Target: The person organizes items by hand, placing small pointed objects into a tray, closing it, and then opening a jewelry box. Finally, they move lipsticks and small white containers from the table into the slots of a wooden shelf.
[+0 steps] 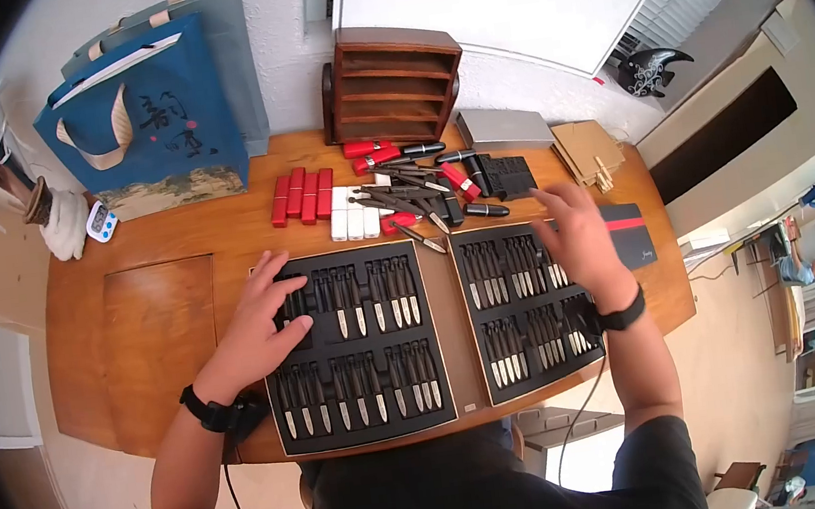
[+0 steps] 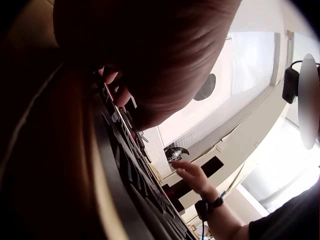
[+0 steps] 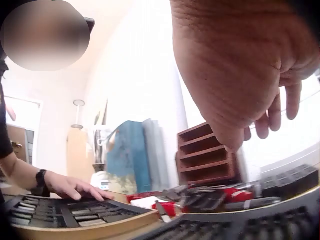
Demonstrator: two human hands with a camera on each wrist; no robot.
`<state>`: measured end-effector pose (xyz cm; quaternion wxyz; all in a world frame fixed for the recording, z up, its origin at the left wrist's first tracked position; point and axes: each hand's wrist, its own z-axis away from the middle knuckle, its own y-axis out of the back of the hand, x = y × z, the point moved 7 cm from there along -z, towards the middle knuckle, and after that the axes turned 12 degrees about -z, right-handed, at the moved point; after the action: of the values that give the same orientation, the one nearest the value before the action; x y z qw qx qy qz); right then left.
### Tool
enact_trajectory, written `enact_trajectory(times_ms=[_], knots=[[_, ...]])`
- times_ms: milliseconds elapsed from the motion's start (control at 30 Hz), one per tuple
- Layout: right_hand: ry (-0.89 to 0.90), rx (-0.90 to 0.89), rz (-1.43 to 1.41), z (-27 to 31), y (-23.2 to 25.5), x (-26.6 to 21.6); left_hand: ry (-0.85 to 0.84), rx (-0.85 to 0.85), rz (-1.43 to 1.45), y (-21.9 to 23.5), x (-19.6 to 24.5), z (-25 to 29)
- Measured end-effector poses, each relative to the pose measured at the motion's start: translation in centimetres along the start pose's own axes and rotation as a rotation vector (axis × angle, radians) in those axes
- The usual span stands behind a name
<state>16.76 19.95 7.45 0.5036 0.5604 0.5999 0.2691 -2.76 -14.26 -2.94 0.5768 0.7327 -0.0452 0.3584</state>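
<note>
My left hand (image 1: 260, 324) rests with fingers spread on the upper left part of the left black tray (image 1: 349, 346), covering some slots there. Rows of slim dark sticks with silver pointed tips (image 1: 402, 310) lie in its slots. Over the upper right of the right black tray (image 1: 517, 310) hovers my right hand (image 1: 584, 242); its fingers are loosely bent and hold nothing. That tray carries similar silver-tipped sticks (image 1: 506, 351). In the right wrist view the right hand (image 3: 245, 70) hangs above the tray with fingers pointing down.
Behind the trays lies a pile of loose dark sticks (image 1: 401, 195) among red boxes (image 1: 308, 197), white boxes (image 1: 355, 223) and black tubes (image 1: 486, 210). A wooden rack (image 1: 393, 85) and blue paper bag (image 1: 145, 113) stand at the back. A dark red-banded box (image 1: 629, 233) lies right.
</note>
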Motion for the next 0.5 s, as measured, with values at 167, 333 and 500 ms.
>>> enact_trajectory(times_ms=[167, 333, 500], knots=[[-0.273, -0.055, 0.158, 8.3, 0.9, 7.8, 0.091, -0.023, 0.236, 0.2, -0.3, 1.1], [-0.277, -0.041, 0.166, 10.6, 0.0, 9.9, 0.094, -0.021, 0.244, -0.2, 1.2, 2.8], [-0.312, -0.016, 0.114, 11.2, 0.3, 10.8, 0.094, 0.002, 0.274, -0.6, 1.1, 2.8]])
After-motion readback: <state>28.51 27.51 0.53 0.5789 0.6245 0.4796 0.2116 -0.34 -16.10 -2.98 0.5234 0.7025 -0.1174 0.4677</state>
